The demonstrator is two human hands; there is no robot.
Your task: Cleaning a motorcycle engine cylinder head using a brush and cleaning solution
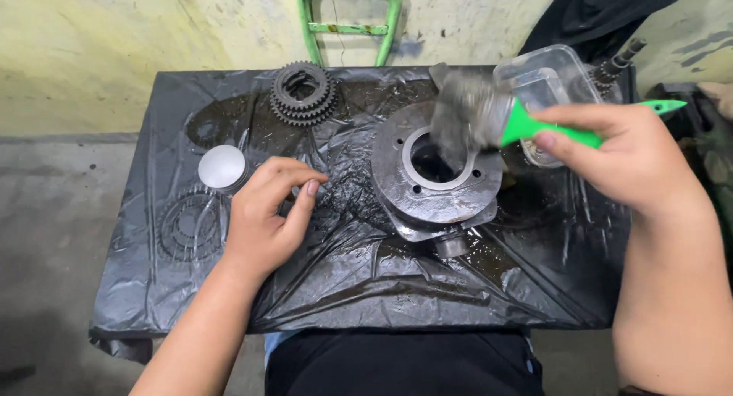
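A round grey metal cylinder part [439, 190] with a central bore lies on a table covered in black plastic sheet [343, 289]. My right hand [618, 155] grips a paintbrush with a green handle [550, 130]; its dirty, blurred bristles [458, 117] hang over the bore. My left hand [267, 216] rests on the sheet left of the part, fingers loosely curled, thumb and forefinger pinched at something too small to make out.
A stacked toothed gear [303, 94] sits at the back. A flat silver disc [222, 168] and a dark ring-shaped gear [189, 226] lie at the left. A clear plastic tub [546, 79] stands at the back right beside a metal shaft [615, 64]. A green metal frame [351, 22] leans against the wall.
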